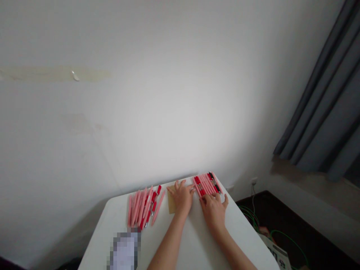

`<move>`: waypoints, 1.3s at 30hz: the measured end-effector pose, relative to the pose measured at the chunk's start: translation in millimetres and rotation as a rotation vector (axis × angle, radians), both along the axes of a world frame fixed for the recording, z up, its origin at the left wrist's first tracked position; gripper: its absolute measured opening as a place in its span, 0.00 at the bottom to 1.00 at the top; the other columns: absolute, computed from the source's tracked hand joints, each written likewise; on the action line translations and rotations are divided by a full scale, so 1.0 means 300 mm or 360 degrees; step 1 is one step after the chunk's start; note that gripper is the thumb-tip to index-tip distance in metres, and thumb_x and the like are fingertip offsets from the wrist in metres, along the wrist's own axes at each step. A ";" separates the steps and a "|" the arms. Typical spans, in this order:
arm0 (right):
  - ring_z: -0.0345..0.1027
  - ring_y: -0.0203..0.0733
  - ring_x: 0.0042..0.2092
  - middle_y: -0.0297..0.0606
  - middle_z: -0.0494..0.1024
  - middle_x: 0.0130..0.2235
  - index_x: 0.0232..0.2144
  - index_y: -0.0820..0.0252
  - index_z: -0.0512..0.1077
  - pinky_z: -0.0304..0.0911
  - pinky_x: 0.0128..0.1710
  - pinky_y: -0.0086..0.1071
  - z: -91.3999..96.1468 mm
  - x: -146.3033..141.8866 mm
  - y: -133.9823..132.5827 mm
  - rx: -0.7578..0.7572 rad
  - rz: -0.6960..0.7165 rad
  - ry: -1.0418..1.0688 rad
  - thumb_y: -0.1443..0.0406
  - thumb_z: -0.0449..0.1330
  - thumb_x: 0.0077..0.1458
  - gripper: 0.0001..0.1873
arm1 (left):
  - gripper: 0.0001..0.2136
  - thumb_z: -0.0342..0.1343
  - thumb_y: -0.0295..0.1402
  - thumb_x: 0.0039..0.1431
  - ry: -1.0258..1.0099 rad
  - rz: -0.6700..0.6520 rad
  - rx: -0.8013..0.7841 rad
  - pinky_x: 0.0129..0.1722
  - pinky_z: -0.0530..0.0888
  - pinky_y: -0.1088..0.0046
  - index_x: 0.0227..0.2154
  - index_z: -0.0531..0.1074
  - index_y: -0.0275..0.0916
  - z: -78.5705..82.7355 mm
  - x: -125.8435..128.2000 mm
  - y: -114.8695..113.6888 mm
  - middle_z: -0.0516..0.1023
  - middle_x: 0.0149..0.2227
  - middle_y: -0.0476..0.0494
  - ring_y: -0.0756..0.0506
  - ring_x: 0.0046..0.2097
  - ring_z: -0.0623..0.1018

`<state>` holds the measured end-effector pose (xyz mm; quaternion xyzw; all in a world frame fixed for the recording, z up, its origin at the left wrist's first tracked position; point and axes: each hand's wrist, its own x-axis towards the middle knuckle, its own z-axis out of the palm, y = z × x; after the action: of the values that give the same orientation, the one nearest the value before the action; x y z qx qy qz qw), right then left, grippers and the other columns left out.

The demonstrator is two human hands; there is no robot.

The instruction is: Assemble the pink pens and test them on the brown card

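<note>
My left hand [183, 196] lies flat with fingers spread on a small brown cardboard piece [171, 204] on the white table [197, 243]. Its fingertips reach the left side of a neat row of several pink and red pens [207, 184] at the table's far right. My right hand [214, 208] rests open just in front of that row, fingertips touching the near ends of the pens. Neither hand grips anything.
A second, looser group of pink and red pens [144, 206] lies to the left on the table. A blurred patch [125, 250] sits near the front edge. A white wall stands behind; grey curtain [326, 112], cables and papers on the floor at right.
</note>
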<state>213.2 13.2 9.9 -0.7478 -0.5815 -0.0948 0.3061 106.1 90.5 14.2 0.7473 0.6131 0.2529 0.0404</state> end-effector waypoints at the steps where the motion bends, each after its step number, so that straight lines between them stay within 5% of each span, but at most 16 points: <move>1: 0.65 0.49 0.45 0.39 0.79 0.31 0.26 0.55 0.73 0.31 0.59 0.56 0.001 0.000 -0.001 -0.0002 -0.0003 -0.0001 0.62 0.51 0.60 0.15 | 0.12 0.54 0.40 0.55 0.0001 -0.0006 0.0005 0.58 0.41 0.31 0.42 0.75 0.56 -0.002 -0.001 -0.002 0.69 0.56 0.47 0.34 0.62 0.58; 6: 0.65 0.49 0.44 0.38 0.79 0.31 0.27 0.55 0.74 0.28 0.59 0.57 -0.002 0.001 -0.006 0.0012 0.0010 0.0012 0.61 0.50 0.61 0.15 | 0.12 0.54 0.39 0.55 0.0009 0.0009 0.0036 0.57 0.40 0.30 0.42 0.74 0.58 -0.004 -0.011 -0.016 0.70 0.56 0.48 0.33 0.62 0.58; 10: 0.65 0.48 0.44 0.37 0.79 0.32 0.29 0.55 0.74 0.28 0.60 0.56 -0.006 0.001 -0.011 0.0050 0.0025 0.0014 0.59 0.51 0.60 0.14 | 0.14 0.54 0.38 0.55 0.0065 0.0044 0.0046 0.58 0.49 0.36 0.45 0.73 0.55 0.022 -0.041 -0.039 0.69 0.57 0.47 0.33 0.61 0.60; 15: 0.64 0.48 0.46 0.37 0.79 0.36 0.34 0.55 0.75 0.38 0.58 0.51 -0.009 -0.014 -0.006 0.0079 0.0187 0.0024 0.63 0.53 0.59 0.10 | 0.14 0.54 0.32 0.55 0.0164 0.0134 0.0122 0.58 0.60 0.50 0.44 0.74 0.47 0.075 -0.143 -0.103 0.74 0.51 0.43 0.38 0.55 0.67; 19: 0.63 0.46 0.45 0.36 0.78 0.36 0.34 0.53 0.76 0.49 0.53 0.43 -0.008 -0.045 0.015 0.0039 0.0436 0.0047 0.65 0.56 0.57 0.07 | 0.11 0.52 0.31 0.55 0.0275 0.0319 0.0172 0.56 0.61 0.49 0.41 0.76 0.45 0.097 -0.256 -0.171 0.75 0.49 0.43 0.38 0.54 0.68; 32: 0.60 0.46 0.49 0.38 0.76 0.44 0.43 0.48 0.75 0.55 0.51 0.40 0.015 -0.255 0.157 -0.0054 0.1208 0.0024 0.69 0.58 0.55 0.14 | 0.17 0.51 0.31 0.57 0.0340 0.0548 0.0353 0.62 0.51 0.44 0.48 0.71 0.51 0.056 -0.430 -0.294 0.71 0.55 0.46 0.38 0.60 0.62; 39: 0.59 0.45 0.51 0.34 0.75 0.47 0.43 0.40 0.75 0.50 0.52 0.42 0.003 -0.315 0.215 -0.0107 0.1319 -0.0039 0.67 0.60 0.55 0.15 | 0.15 0.52 0.29 0.55 0.0321 0.0507 0.0363 0.60 0.54 0.42 0.44 0.74 0.49 0.032 -0.443 -0.299 0.73 0.54 0.46 0.36 0.59 0.64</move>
<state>118.5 77.7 10.8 -0.4588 -0.8397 0.0465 0.2868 -26.8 0.8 23.7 0.6623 0.6917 0.2479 -0.1464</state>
